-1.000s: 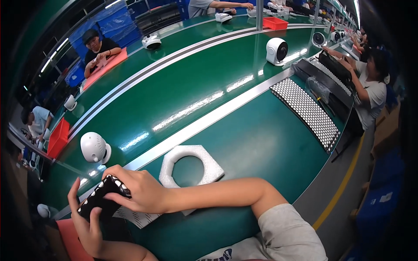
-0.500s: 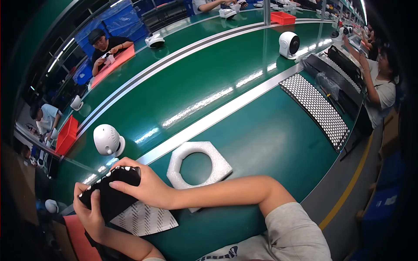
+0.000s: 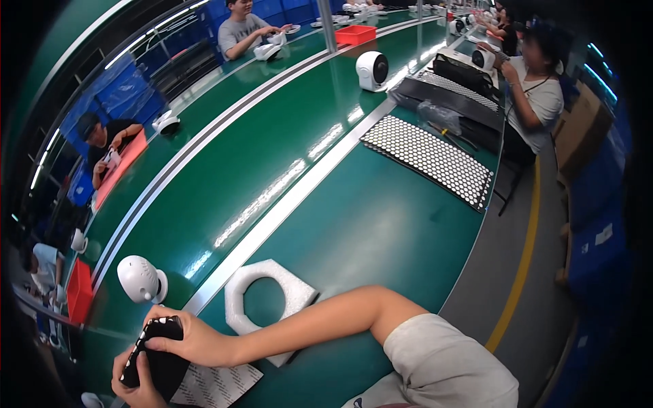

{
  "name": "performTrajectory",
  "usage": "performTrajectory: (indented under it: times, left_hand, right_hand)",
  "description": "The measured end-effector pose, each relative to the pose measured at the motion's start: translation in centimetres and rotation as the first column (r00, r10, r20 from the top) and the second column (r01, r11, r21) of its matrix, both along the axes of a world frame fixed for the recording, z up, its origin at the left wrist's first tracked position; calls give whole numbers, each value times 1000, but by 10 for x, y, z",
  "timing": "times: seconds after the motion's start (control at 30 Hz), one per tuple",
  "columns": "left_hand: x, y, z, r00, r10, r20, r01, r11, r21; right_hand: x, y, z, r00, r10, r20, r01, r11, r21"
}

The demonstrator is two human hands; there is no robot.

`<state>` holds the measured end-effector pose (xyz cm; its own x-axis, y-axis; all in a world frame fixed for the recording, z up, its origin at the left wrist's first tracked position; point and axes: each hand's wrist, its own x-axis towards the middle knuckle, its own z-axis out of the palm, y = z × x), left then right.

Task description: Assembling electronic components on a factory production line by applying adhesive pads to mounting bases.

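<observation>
A bent black sheet (image 3: 165, 370) with white round dots along its folded edge is held between my two hands. My left hand (image 3: 138, 386) grips its near left end, with the thumb pressed on the black face. My right hand (image 3: 197, 340) pinches the far end, its thumb also on the black side. Under the sheet and my right wrist lies a silvery-white printed paper (image 3: 221, 386). Just beyond my hands stands a white rounded camera (image 3: 138, 277) on its base. A white foam frame (image 3: 235, 299) with a round hole lies by my right forearm, which covers part of it.
A flat black sheet with rows of white dots (image 3: 428, 163) lies at the right of the green table (image 3: 381, 238). Behind it are a yellow-and-black tool (image 3: 445, 130), clear plastic and another white camera (image 3: 371, 71). Co-workers sit across the line and at the far right.
The whole view has swung, so the table and my hands appear farther left and lower. Both hands still hold the bent black sheet, now turned more upright in the picture.
</observation>
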<state>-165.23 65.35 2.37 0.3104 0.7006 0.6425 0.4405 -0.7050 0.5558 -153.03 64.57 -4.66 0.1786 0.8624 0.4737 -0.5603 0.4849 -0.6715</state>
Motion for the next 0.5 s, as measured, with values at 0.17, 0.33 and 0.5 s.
performTrajectory:
  times: [0.17,0.33,0.5]
  left_hand:
    - [-8,2,1,999,46,27,-47,999,7]
    - [-7,7,-4,993,2,122,9,996,-91]
    - [-31,13,-8,989,-38,140,55,991,-120]
  right_hand:
    - [-1,-4,7,1000,20,13,-20,1000,22]
    - [9,-9,8,999,-18,30,16,999,42]
    - [5,-10,10,998,51,30,-53,998,35]
